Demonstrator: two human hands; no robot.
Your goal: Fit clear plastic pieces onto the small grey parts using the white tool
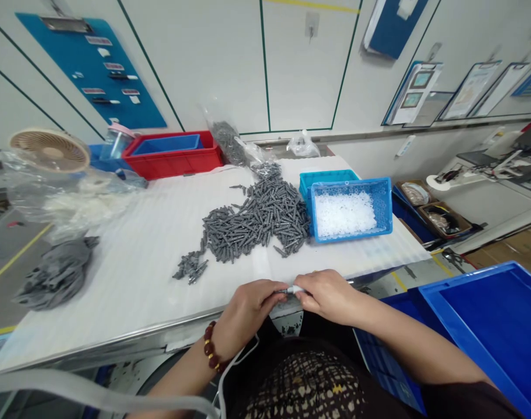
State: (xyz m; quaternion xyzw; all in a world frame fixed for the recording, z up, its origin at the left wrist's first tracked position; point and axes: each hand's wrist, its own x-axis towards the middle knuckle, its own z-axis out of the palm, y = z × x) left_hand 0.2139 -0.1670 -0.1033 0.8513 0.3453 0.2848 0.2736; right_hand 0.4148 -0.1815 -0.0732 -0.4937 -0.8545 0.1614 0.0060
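Note:
At the table's front edge, my left hand (250, 305) pinches a small grey pointed part (283, 291) between thumb and fingertips. My right hand (329, 295) is closed on a small white plastic piece (296, 289) that meets the grey part end to end. Whether the two are joined, I cannot tell. Beyond my hands spreads a large pile of similar grey parts (257, 218), with a smaller cluster (190, 266) at its near left. Right of the pile, a tilted blue bin (351, 237) holds many small white translucent pieces (344, 214) and leans on a teal bin (326, 176).
A white sheet (147, 250) covers the table. At the back stand a red crate (173, 163) and a bag of grey parts (228, 142). Grey cloth (58, 273), plastic bags and a fan (49, 150) lie left. Large blue trays (488, 314) sit at my right.

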